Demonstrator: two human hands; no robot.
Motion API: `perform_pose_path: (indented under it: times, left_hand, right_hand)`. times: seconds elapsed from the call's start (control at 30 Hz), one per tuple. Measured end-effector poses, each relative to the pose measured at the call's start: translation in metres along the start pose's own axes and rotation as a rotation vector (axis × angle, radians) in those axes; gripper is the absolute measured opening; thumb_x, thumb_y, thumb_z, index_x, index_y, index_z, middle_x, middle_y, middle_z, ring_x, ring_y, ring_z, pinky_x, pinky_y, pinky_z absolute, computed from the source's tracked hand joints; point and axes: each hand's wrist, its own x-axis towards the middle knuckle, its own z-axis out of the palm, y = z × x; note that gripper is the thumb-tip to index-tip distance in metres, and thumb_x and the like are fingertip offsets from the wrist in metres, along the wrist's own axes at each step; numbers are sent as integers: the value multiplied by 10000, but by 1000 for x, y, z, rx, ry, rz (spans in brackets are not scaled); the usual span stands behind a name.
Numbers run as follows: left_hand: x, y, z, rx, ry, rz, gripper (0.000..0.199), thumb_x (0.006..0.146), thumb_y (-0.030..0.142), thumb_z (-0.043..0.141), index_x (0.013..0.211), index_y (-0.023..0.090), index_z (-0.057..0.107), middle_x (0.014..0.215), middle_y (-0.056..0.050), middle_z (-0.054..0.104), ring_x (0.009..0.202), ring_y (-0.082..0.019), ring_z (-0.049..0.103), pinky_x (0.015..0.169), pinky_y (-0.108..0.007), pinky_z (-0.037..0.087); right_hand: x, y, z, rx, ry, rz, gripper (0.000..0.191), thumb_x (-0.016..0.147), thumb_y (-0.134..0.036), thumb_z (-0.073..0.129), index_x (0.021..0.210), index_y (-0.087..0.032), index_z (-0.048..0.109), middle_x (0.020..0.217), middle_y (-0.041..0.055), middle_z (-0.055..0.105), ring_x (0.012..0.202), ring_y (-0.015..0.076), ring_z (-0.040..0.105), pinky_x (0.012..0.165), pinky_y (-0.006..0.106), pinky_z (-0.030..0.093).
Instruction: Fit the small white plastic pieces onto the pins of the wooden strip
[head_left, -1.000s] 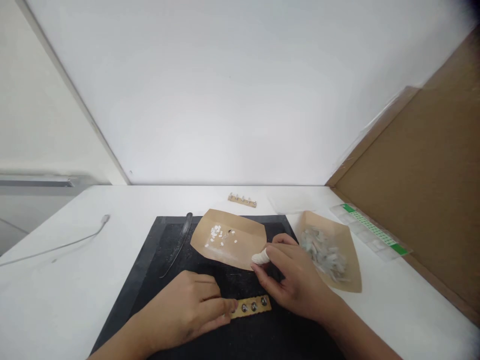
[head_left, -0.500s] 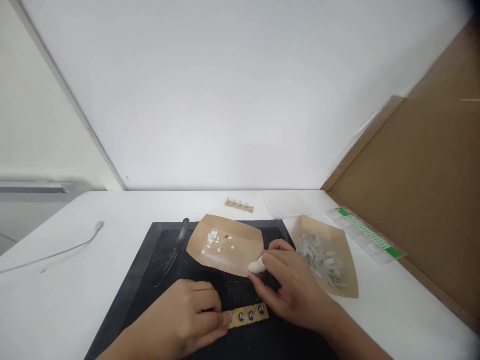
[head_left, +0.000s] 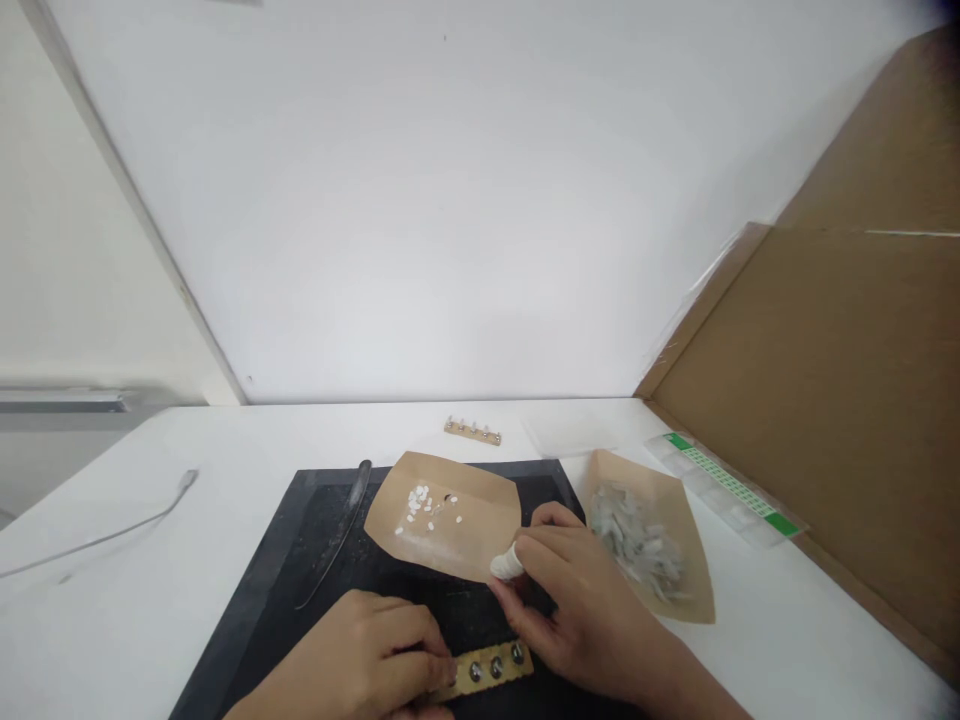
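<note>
My left hand (head_left: 375,655) grips the left end of a yellowish strip (head_left: 469,676) with several round, shiny metal pieces along it, low over the black mat (head_left: 330,510). Its fingertips cover that end of the strip. My right hand (head_left: 577,600) is closed in a pinch, just beyond the strip's right end. A white covering (head_left: 507,565), like a finger cot, wraps its index fingertip, and the thumb presses up beneath it. Whatever may lie between them is too small to make out. Close by is a brown paper tray (head_left: 472,545) bearing small white oval pieces (head_left: 418,500).
A second paper tray (head_left: 697,570) with translucent slips stands right of my right hand. A dark, thin-ended tool (head_left: 352,510) lies on the mat. Behind it is another studded strip (head_left: 472,432). A green-labelled clear case (head_left: 727,490) sits right, a cable (head_left: 135,525) left.
The camera has tilted up slightly, so the tabletop things appear lower in the picture. Both hands keep nearly the same place and grip.
</note>
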Motion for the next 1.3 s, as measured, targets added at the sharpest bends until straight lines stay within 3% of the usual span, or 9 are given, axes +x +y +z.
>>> perform_pose_path:
  times: [0.3,0.5,0.67,0.83,1.3]
  left_hand:
    - [-4,4,12,92,25,-25,122,1027,250,641,929,176,651,813,-5,732,626,-147,691,543,-255,504]
    - [-3,0,17,153,-4,-2,147,1032,330,640,1036,186,667,865,-10,746,645,-160,709,545,-265,534]
    - [-3,-6,27,142,79,58,105,1025,278,654,1093,212,699,876,6,757,636,-135,707,537,-241,528]
    - [-7,-7,36,181,127,35,110,1032,289,642,996,227,725,822,23,751,577,-108,676,500,-213,496]
    - [0,1,42,193,232,39,136,1038,268,615,978,206,721,800,1,752,562,-114,686,508,-204,514]
  right_hand:
    - [-2,0,3,-10,-11,3,219,956,-138,571,813,-223,430,726,-40,593,682,151,485,767,322,368]
    - [-2,0,4,3,-9,2,199,950,-142,566,806,-218,452,729,-35,597,694,152,497,765,321,365]
    - [0,-2,2,-6,-4,1,186,940,-136,561,806,-220,462,734,-25,614,702,161,520,756,323,368]
    - [-2,-3,2,3,-3,14,197,931,-138,576,792,-222,465,730,-22,614,704,164,534,759,321,375]
    - [-2,-3,1,-27,24,-16,220,928,-124,563,785,-224,428,696,-41,583,669,154,486,759,317,363]
